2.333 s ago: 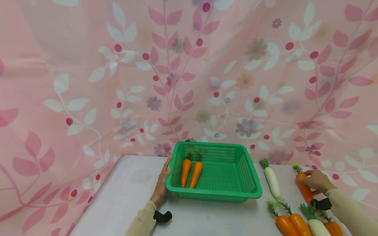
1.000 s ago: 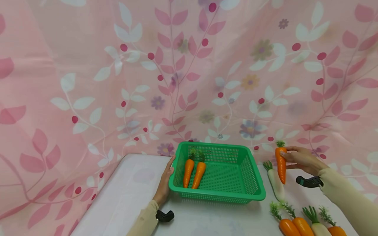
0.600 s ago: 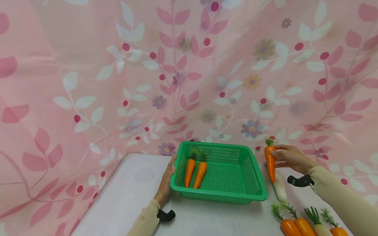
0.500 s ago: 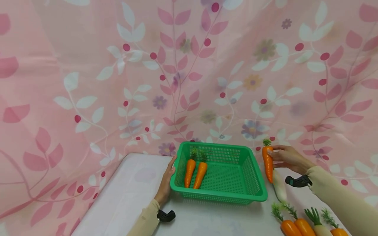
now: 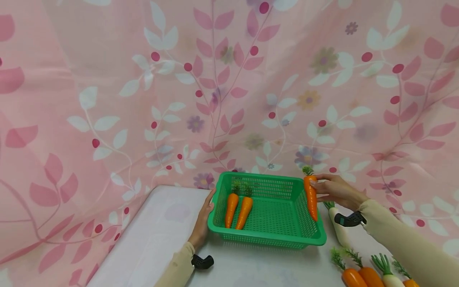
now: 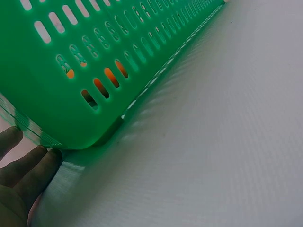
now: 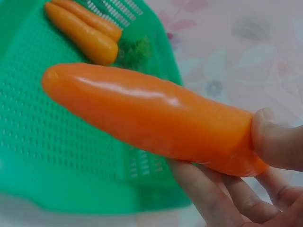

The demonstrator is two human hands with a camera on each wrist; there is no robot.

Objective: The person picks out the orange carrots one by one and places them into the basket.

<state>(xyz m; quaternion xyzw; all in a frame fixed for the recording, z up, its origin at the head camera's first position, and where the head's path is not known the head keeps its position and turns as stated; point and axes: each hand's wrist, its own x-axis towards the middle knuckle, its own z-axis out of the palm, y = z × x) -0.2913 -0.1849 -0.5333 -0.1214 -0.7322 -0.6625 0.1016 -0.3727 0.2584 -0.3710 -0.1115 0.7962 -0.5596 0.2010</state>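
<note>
Pink floral curtain (image 5: 107, 99) all across the back, draped right down to a plain white tabletop (image 5: 150, 239) that looks smooth and a bit glossy in the left wrist view.

Right hand (image 5: 335, 191) has a carrot (image 5: 310, 196) pinched near its leafy top, thumb on one side and fingers (image 7: 208, 198) wrapped under the thick end, tip hanging down just over the right rim of the green basket (image 5: 315, 235). It's shiny and looks like moulded plastic, so my guess is it's light, stiff and kinda slippery. The fat end near the greens seems the sensible place to hold it, since the taper would probably slide out of a pinch. Doesn't look fragile at all.

Left hand (image 5: 202, 217) is flat against the basket's left wall, fingers (image 6: 21, 165) straight and touching the rim, not curled around anything. The basket is thin perforated plastic, so likely light enough to skid on that surface.

Two carrots (image 5: 238, 209) already lie side by side on the basket's left. Just right of the basket is a white radish (image 5: 337, 225), and more carrots and radishes (image 5: 369, 273) sit at the near right corner.
</note>
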